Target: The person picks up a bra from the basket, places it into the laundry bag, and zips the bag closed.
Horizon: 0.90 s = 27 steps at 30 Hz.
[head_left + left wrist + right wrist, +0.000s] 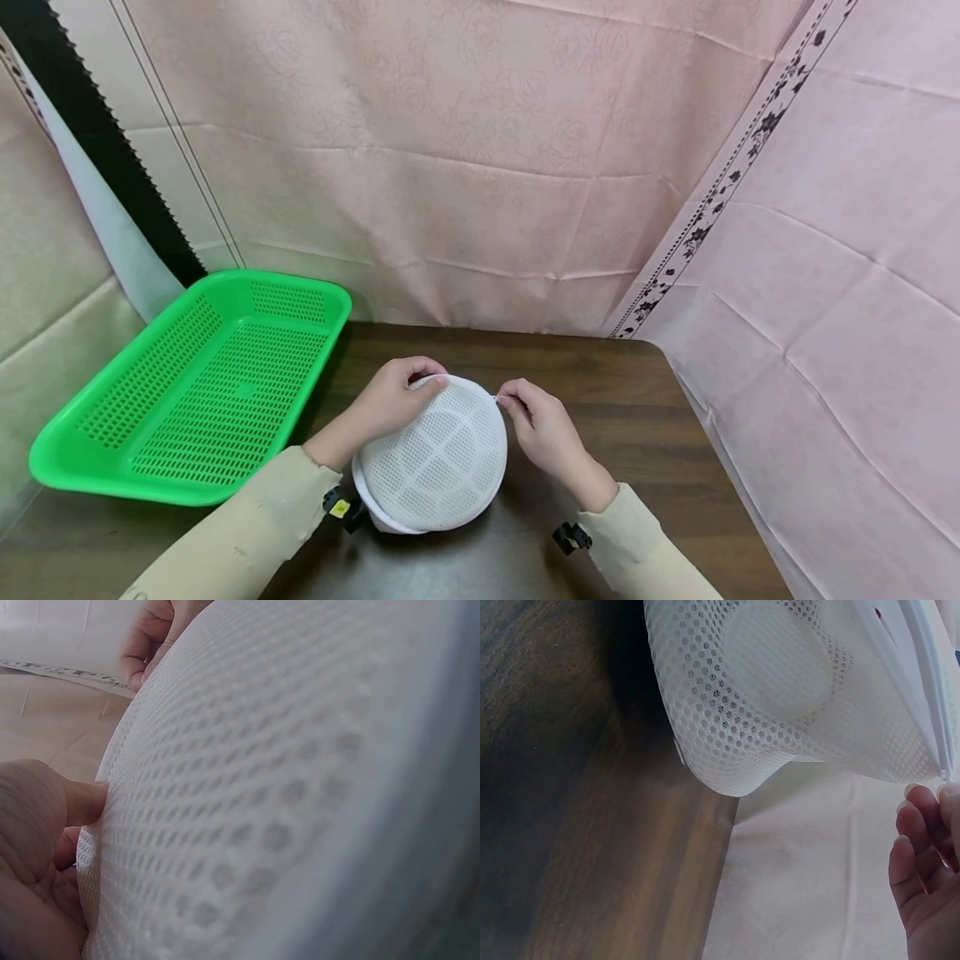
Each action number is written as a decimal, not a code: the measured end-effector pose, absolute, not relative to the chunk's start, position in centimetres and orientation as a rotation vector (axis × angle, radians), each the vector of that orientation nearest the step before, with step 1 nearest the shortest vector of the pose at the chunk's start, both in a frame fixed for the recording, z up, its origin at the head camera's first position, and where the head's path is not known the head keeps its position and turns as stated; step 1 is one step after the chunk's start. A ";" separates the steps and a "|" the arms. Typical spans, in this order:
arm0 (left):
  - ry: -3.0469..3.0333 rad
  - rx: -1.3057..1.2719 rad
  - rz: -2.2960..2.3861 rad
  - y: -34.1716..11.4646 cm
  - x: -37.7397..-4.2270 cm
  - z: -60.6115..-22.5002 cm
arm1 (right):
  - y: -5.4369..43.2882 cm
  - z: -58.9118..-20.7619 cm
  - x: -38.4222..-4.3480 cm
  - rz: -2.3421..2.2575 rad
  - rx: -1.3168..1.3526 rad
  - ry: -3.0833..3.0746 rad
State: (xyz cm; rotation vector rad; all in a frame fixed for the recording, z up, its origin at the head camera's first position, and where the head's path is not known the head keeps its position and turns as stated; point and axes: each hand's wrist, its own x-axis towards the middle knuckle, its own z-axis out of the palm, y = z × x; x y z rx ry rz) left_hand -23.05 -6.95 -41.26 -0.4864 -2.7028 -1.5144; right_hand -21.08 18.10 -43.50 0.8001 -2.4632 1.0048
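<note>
The left hand (pixel 390 402) pinched one white mesh bag (pixel 438 458) by its rim (pixel 469 382), right of one green basket (pixel 225 400); the right hand (pixel 545 427) pinched it too, probably at the zipper (pixel 928 682). One wooden table (pixel 607 379) extended right of the basket.

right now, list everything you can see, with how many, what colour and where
mesh bag: 1, white, between the hands
zip: 1, white, along the bag's edge
basket: 1, green, left of the bag
table: 1, brown, under the bag
cloth: count unclear, pale pink, behind and beside the table
flowered border: at least 1, black on white, right-hand corner
strip: 1, black, upper left
wrist cameras: 2, black, one per wrist
sleeves: 2, cream, one per arm
left hand: 1, bare, pinching the bag's far edge
right hand: 1, bare, pinching the bag's right edge
</note>
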 end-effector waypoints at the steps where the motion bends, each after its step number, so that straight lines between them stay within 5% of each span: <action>1: -2.699 -0.482 -1.515 -7.0 -23.0 -41.3 | 18.1 -43.5 -21.0 1.003 0.803 -2.461; 27: -2.636 -0.482 -1.501 -7.6 -22.6 -41.5 | 18.0 -43.7 -20.6 1.028 0.823 -2.462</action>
